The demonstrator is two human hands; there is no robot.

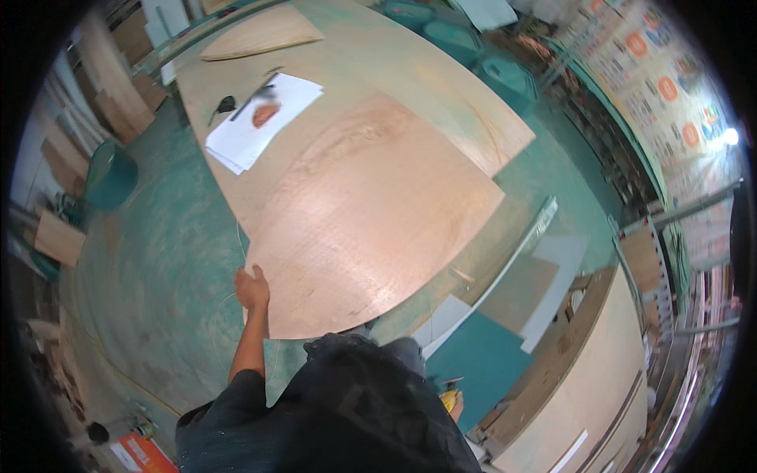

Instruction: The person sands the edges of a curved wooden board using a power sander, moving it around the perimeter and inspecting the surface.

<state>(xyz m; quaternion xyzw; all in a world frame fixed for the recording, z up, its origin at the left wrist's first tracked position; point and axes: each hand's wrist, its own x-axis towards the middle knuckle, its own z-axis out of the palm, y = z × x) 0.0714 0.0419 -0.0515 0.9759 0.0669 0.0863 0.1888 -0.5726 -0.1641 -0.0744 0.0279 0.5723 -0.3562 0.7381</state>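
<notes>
Wide wooden board [371,221], curved along both long sides, flat on the worktop [205,94]; its near end overhangs toward the person's body. Near curve comes close to the dark shirt [363,394], little room between. Left hand [252,290] at the board's lower left edge, fingers partly spread, touching; whether they close beneath, cannot tell. Right hand [456,407], low beside the body, partly hidden, fingers closed round a small yellow tool [449,399], well apart from the board.

Papers [252,146] lie just beyond the board's left curve; a smaller curved board [264,33] at the far end. Left side: broad stretch of green floor [158,244] out to a green bin [110,175]. Right side tighter: long pale strip [501,268] and green sheet [481,366].
</notes>
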